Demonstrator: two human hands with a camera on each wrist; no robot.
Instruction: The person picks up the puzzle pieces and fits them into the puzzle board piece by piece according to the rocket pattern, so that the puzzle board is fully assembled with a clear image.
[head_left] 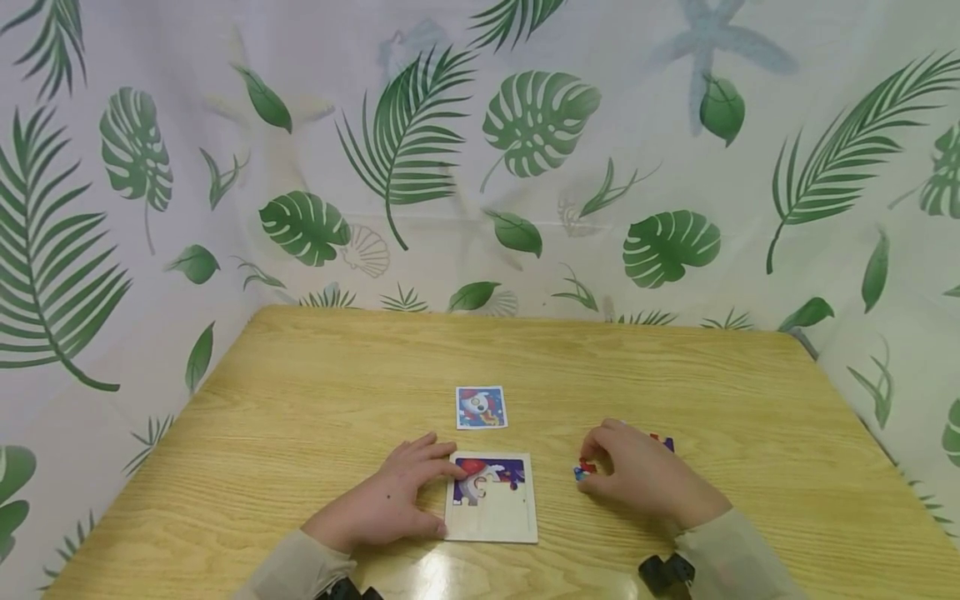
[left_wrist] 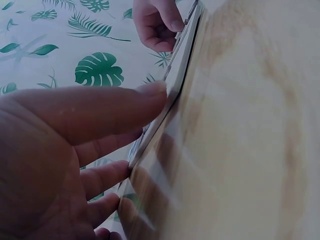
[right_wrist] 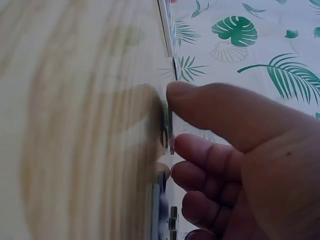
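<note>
Backdrop: white cloth [head_left: 442,283] with green leaf prints and pale starfish, running the full width behind everything
Table: yellowish wood-grain top [head_left: 337,358], also stretching out to both sides of me
Left sleeve: light beige cuff [head_left: 292,571] with some black gear [head_left: 347,590] at the wrist
Left hand: mine [head_left: 393,500], fingers and thumb spread apart, resting along the board's left edge, index tip reaching over the rim, thumb by the near left corner
Puzzle board: square, pale wooden tray with a raised rim [head_left: 531,512], flat on the table between my hands; purple, red and white jigsaw pieces [head_left: 471,492] fill the top and the left side, bare wood at lower right
Picture card: small, white-bordered, blue with a white character [head_left: 482,407], lying just beyond the board
Piece in hand: little red and blue jigsaw piece [head_left: 584,471], right of the board, can't tell if it's touching the table
Right hand: mine [head_left: 633,475], thumb and index pinching that piece
Loose bits: red and purple jigsaw pieces [head_left: 668,444], partly hidden behind my right hand
</note>
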